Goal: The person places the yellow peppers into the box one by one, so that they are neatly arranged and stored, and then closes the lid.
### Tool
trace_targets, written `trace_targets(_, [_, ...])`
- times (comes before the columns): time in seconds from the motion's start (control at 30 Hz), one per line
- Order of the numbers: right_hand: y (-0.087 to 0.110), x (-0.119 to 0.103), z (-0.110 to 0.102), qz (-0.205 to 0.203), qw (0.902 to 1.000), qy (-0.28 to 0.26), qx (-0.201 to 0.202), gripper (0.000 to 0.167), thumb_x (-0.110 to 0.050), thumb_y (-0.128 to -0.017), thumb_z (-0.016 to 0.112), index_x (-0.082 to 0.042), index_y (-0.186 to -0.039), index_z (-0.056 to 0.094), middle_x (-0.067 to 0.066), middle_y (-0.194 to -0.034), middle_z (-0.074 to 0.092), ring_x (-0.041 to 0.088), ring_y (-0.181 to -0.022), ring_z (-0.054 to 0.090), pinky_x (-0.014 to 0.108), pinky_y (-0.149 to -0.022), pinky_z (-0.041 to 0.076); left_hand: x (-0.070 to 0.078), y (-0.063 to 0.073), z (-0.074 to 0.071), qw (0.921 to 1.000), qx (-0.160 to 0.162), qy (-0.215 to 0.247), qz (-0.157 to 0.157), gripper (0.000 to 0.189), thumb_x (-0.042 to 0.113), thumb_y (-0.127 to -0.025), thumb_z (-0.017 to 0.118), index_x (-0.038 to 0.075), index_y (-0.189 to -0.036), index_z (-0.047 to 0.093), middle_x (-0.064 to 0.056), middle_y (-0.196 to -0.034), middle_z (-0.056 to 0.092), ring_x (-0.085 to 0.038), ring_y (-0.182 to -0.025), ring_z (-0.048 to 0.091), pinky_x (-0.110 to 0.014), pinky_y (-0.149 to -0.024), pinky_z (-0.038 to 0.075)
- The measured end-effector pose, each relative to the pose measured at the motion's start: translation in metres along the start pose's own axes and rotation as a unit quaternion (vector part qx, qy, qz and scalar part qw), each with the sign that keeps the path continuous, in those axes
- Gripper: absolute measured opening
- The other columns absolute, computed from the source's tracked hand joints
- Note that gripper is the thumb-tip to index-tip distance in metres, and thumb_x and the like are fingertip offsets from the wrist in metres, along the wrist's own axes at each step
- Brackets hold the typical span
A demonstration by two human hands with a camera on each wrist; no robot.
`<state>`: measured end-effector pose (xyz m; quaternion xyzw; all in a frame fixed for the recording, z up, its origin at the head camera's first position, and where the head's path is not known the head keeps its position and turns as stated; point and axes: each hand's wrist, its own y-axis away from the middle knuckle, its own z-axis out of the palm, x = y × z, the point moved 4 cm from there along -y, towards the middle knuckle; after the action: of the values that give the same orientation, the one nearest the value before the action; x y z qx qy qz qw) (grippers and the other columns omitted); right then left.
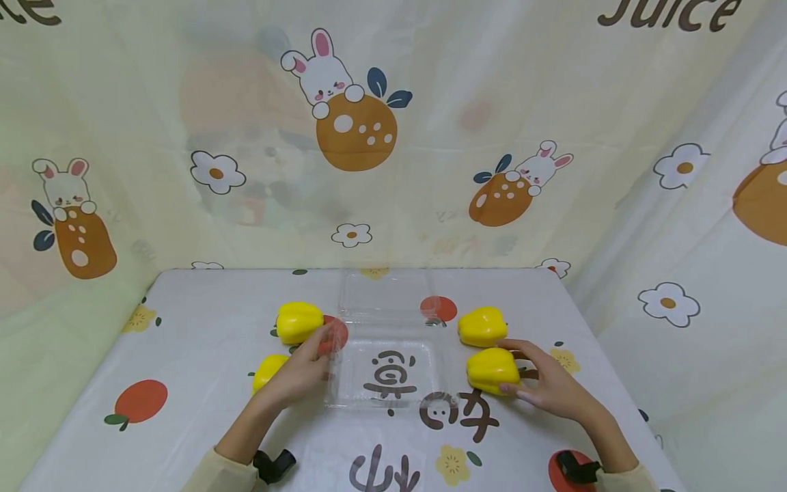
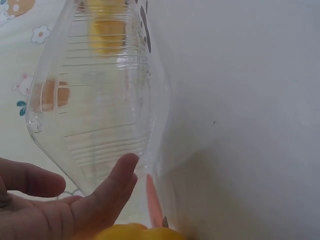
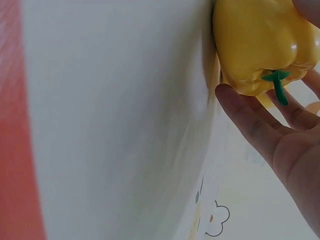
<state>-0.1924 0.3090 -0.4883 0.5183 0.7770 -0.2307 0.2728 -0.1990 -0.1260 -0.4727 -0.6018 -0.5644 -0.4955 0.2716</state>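
Note:
A clear plastic container (image 1: 387,393) with its lid (image 1: 387,294) raised at the back stands mid-table. My left hand (image 1: 307,369) is at its left side, fingers mostly straight; in the left wrist view the fingertips (image 2: 127,162) are right at the container's near corner. To the right, my right hand (image 1: 553,383) holds the front yellow bell pepper (image 1: 493,371), thumb low on it and a finger over its top. Its green stem (image 3: 277,85) faces the palm in the right wrist view. Another yellow bell pepper (image 1: 482,326) sits just behind it.
Left of the container lie two more yellow bell peppers, one farther back (image 1: 299,322) and one nearer (image 1: 269,372), partly hidden by my left forearm. The white printed tablecloth (image 1: 203,437) meets a printed curtain (image 1: 430,205) at the back.

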Motion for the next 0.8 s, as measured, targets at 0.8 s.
trace_targets(0.8, [-0.0003,0.0005,-0.0002,-0.006,1.0,-0.003,-0.003,0.072,-0.034,-0.087,0.088,-0.012,-0.148,0.055,0.012,-0.148,0.063,0.037,-0.123,0.064,0.051,-0.095,0.064,-0.0051,-0.0015,0.0023,0.9998,-0.001,-0.017,0.002,0.07,0.003,-0.104,0.054,0.007,-0.168,0.026,-0.019,-0.17,0.037,-0.038,-0.142,0.05,-0.061,-0.118,0.046])
